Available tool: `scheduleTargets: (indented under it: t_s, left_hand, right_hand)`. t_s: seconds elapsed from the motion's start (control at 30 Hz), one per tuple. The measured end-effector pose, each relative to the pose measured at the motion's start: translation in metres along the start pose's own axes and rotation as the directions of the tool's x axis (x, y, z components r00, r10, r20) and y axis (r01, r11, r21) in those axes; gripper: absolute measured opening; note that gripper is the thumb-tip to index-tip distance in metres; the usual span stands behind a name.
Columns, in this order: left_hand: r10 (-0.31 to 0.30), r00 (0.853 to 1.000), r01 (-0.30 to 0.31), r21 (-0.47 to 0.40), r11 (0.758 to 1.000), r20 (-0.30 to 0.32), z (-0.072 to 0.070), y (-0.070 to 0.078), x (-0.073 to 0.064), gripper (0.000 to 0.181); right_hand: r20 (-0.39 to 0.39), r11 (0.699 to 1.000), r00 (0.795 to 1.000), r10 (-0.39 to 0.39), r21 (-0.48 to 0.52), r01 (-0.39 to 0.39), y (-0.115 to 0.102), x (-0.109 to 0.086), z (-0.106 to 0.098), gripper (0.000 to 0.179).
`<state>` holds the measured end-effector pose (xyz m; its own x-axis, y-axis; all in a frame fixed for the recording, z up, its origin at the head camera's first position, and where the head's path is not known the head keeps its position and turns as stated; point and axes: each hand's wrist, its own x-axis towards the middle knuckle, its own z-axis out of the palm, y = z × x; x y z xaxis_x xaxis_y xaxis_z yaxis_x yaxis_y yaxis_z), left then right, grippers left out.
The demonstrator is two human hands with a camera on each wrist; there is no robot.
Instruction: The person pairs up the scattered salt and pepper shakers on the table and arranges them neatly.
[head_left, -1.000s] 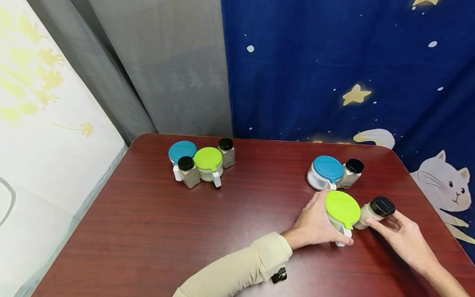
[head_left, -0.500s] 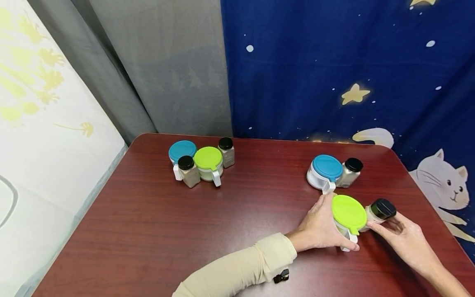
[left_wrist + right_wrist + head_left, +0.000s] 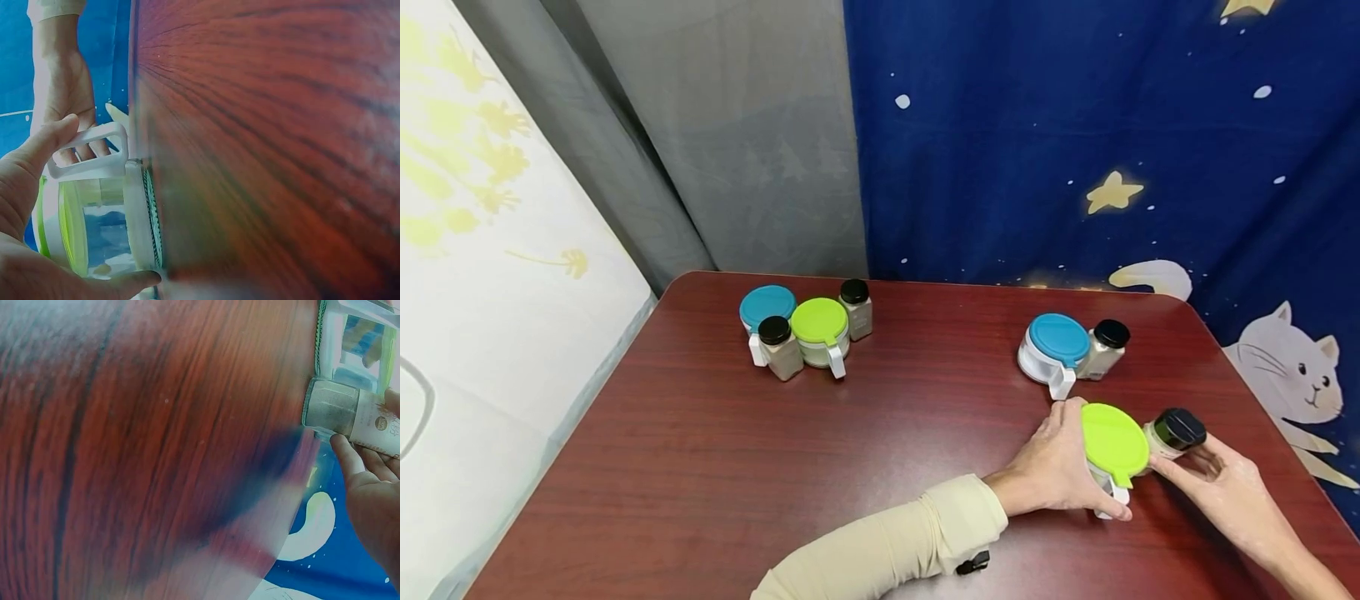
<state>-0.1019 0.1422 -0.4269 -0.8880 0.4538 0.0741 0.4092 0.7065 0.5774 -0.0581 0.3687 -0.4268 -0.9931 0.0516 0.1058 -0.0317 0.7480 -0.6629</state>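
My left hand (image 3: 1054,468) grips a clear seasoning jar with a lime-green lid (image 3: 1115,443), its thumb by the white handle. The left wrist view shows the jar's clear body (image 3: 106,231) from the side, its base right at the tabletop. Just right of it, my right hand (image 3: 1232,492) holds a small spice shaker with a black cap (image 3: 1180,428) between thumb and fingers. In the right wrist view the labelled shaker (image 3: 350,415) stands close beside the jar, its cap out of frame. Behind them is a blue-lidded seasoning jar (image 3: 1058,340) beside another black-capped shaker (image 3: 1103,350).
At the back left of the dark red table (image 3: 737,467) stand a blue-lidded jar (image 3: 767,305), a green-lidded jar (image 3: 822,327) and two black-capped shakers, one in front (image 3: 782,350) and one behind (image 3: 857,310). A blue curtain (image 3: 985,150) hangs beyond the back edge.
The left hand has moved the green-lidded jar right and toward the front, away from the blue-lidded jar. The right hand with its shaker has shifted slightly the same way.
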Motion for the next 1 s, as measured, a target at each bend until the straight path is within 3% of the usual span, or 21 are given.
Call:
scheduleTargets:
  t_s: [0.33, 0.5, 0.73, 0.8, 1.0]
  left_hand:
    - [-0.042, 0.999, 0.042, 0.002, 0.999, 0.006, -0.002, 0.000, -0.003, 0.131]
    - [-0.067, 0.997, 0.066, 0.008, 0.998, 0.049, -0.006, 0.000, -0.006, 0.141]
    - [-0.060, 0.997, 0.060, 0.001, 0.998, 0.052, -0.015, -0.007, -0.012, 0.135]
    - [-0.052, 0.997, 0.052, 0.001, 0.999, 0.055, -0.018, -0.010, -0.014, 0.134]
    - [0.004, 0.997, -0.004, -0.008, 1.000, 0.076, -0.027, -0.017, -0.019, 0.131]
  right_hand:
    - [0.011, 0.999, 1.000, 0.006, 0.042, -0.007, -0.003, 0.000, 0.002, 0.059]
    - [-0.048, 0.985, 0.999, 0.010, 0.174, -0.001, 0.003, -0.005, -0.001, 0.070]
    - [-0.156, 0.937, 0.982, -0.106, 0.314, 0.151, 0.005, -0.007, -0.011, 0.079]
    - [-0.162, 0.934, 0.981, -0.109, 0.320, 0.157, 0.004, -0.007, -0.012, 0.079]
    - [-0.177, 0.961, 0.976, -0.124, 0.224, 0.163, 0.005, -0.009, -0.015, 0.080]
